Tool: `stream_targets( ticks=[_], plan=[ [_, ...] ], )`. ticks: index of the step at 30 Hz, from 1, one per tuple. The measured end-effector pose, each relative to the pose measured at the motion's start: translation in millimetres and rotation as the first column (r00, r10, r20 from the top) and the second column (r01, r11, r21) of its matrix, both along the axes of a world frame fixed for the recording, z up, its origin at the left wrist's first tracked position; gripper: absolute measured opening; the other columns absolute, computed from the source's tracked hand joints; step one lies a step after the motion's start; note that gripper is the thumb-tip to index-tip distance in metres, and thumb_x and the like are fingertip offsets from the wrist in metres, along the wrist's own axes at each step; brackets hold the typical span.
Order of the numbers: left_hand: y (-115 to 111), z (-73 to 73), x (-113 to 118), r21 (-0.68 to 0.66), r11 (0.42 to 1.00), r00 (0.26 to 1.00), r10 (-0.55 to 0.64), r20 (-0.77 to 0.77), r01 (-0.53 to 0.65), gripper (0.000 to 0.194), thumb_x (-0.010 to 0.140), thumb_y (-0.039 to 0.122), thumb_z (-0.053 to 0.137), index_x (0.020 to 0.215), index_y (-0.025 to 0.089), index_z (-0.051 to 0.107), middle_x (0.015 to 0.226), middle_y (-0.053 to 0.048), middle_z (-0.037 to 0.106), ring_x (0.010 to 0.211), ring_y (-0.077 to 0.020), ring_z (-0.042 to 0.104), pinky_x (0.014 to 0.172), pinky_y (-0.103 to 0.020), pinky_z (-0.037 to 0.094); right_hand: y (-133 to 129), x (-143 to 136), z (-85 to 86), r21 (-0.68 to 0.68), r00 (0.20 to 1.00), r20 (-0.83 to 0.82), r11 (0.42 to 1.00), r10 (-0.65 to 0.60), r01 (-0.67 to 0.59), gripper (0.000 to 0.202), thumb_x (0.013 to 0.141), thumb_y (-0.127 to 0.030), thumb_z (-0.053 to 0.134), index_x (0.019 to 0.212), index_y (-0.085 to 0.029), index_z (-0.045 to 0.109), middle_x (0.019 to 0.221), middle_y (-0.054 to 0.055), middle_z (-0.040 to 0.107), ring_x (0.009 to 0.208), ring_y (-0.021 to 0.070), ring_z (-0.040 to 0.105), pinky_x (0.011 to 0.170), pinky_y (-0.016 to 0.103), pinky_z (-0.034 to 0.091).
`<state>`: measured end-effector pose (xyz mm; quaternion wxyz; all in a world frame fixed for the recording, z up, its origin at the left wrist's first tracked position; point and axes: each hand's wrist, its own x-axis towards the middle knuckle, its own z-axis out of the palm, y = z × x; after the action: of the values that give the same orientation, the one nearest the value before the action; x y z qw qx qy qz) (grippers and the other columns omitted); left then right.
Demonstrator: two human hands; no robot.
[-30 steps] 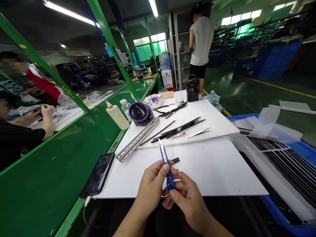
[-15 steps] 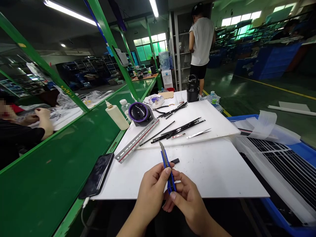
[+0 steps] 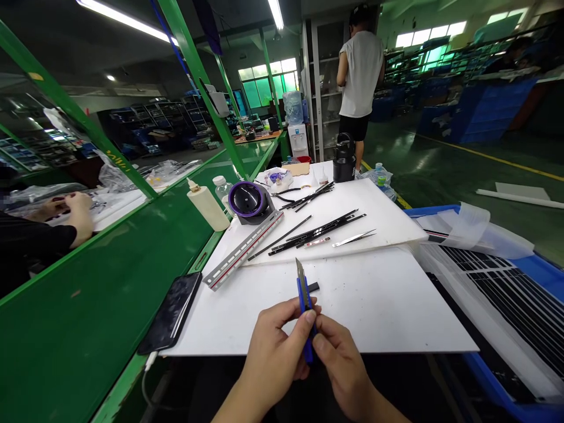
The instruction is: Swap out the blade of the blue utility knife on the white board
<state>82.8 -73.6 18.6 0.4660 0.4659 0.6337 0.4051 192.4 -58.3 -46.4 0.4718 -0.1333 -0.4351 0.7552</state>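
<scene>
Left hand (image 3: 277, 346) — blue cutter (image 3: 304, 296) pinched, pointing straighter than before.

My left grip (image 3: 274, 348) and right grip (image 3: 342, 358) hold a blue cutter (image 3: 304, 296), blade (image 3: 300, 272) exposed, at the white counter (image 3: 379, 308).

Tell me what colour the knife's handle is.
The knife's handle is mostly blue; the head view shows it best.
</scene>
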Motion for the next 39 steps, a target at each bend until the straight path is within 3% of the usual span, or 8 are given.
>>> stream_targets(
  ticks=[3, 6, 9, 13, 21, 29, 33, 39],
  plan=[
    [4, 1.0, -6, 0.116, 0.974, 0.967, -0.171, -0.189, 0.195, 0.035, 0.090, 0.046, 0.046, 0.110, 0.026, 0.067, 0.122, -0.007, 0.064, 0.071, -0.0174, 0.068, 0.065, -0.032, 0.058, 4, 5, 0.4, -0.003, 0.998, 0.031, 0.999, -0.052, 0.052, 0.034, 0.098, -0.042, 0.043, 0.085, -0.017, 0.063, 0.060, 0.001, 0.061, 0.053, 0.0149, 0.057, 0.052, 0.028, 0.046],
    [13, -6.1, -23, 0.197, 0.951, 0.891, -0.133, -0.435, 0.238, 0.033, 0.093, 0.041, 0.041, 0.104, 0.028, 0.070, 0.132, -0.002, 0.059, 0.119, -0.0224, 0.055, 0.105, -0.039, 0.043, 18, 23, 5.0, 0.070, 0.939, 0.192, 0.959, -0.285, 0.276, 0.026, 0.096, -0.040, 0.049, 0.095, -0.020, 0.065, 0.073, 0.002, 0.064, 0.064, 0.0163, 0.060, 0.060, 0.029, 0.049],
    [23, -18.4, -41, 0.173, 0.982, 0.759, 0.060, -0.649, 0.070, 0.024, 0.089, 0.037, 0.049, 0.087, 0.025, 0.070, 0.129, -0.003, 0.060, 0.118, -0.0252, 0.054, 0.101, -0.044, 0.046, 40, 49, 10.6, 0.260, 0.719, 0.412, 0.829, -0.560, 0.496, 0.027, 0.093, -0.041, 0.051, 0.105, -0.021, 0.064, 0.089, 0.004, 0.062, 0.082, 0.0202, 0.060, 0.076, 0.034, 0.050],
    [38, -28.7, -48, 0.136, 0.985, 0.607, 0.046, -0.793, 0.103, 0.034, 0.083, 0.023, 0.052, 0.116, 0.021, 0.063, 0.125, -0.006, 0.063, 0.120, -0.0255, 0.051, 0.105, -0.044, 0.040, 61, 68, 10.1, 0.313, 0.469, 0.669, 0.791, -0.576, 0.525, 0.037, 0.096, -0.043, 0.041, 0.121, -0.021, 0.058, 0.098, 0.007, 0.064, 0.089, 0.0246, 0.060, 0.081, 0.040, 0.049],
    [63, -35.0, -18, 0.143, 0.962, 0.645, -0.043, -0.763, 0.232, 0.033, 0.078, 0.015, 0.053, 0.104, 0.024, 0.071, 0.098, -0.008, 0.072, 0.100, -0.0263, 0.061, 0.092, -0.040, 0.044, 70, 62, -0.5, 0.542, 0.420, 0.640, 0.765, -0.644, 0.348, 0.031, 0.095, -0.032, 0.042, 0.117, -0.022, 0.061, 0.109, 0.008, 0.065, 0.103, 0.0261, 0.057, 0.091, 0.041, 0.045],
    [60, -21.2, -69, 0.273, 0.946, 0.863, 0.281, -0.421, -0.175, 0.042, 0.082, 0.038, 0.056, 0.120, 0.020, 0.061, 0.101, -0.008, 0.071, 0.087, -0.0245, 0.066, 0.081, -0.038, 0.049, 71, 52, -4.3, 0.640, 0.365, 0.663, 0.748, -0.654, 0.178, 0.024, 0.094, -0.034, 0.046, 0.097, -0.023, 0.067, 0.087, 0.006, 0.065, 0.086, 0.0257, 0.059, 0.078, 0.040, 0.046],
    [46, -26.2, -87, 0.237, 0.936, 0.964, 0.265, 0.018, -0.261, 0.045, 0.075, 0.043, 0.067, 0.113, 0.018, 0.065, 0.107, -0.008, 0.071, 0.101, -0.0228, 0.065, 0.088, -0.033, 0.050, 69, 51, 0.7, 0.674, 0.327, 0.676, 0.733, -0.660, 0.086, 0.027, 0.095, -0.032, 0.043, 0.094, -0.021, 0.068, 0.083, 0.004, 0.062, 0.079, 0.0219, 0.060, 0.072, 0.035, 0.047],
    [23, -39.2, -119, 0.188, 0.907, 0.834, 0.243, 0.495, -0.376, 0.046, 0.060, 0.036, 0.083, 0.100, 0.019, 0.067, 0.098, -0.002, 0.070, 0.098, -0.0197, 0.063, 0.095, -0.032, 0.046, 66, 42, 2.5, 0.727, 0.199, 0.676, 0.686, -0.710, -0.023, 0.029, 0.095, -0.031, 0.045, 0.093, -0.021, 0.072, 0.081, 0.004, 0.061, 0.079, 0.0211, 0.061, 0.073, 0.032, 0.048]
  ],
)
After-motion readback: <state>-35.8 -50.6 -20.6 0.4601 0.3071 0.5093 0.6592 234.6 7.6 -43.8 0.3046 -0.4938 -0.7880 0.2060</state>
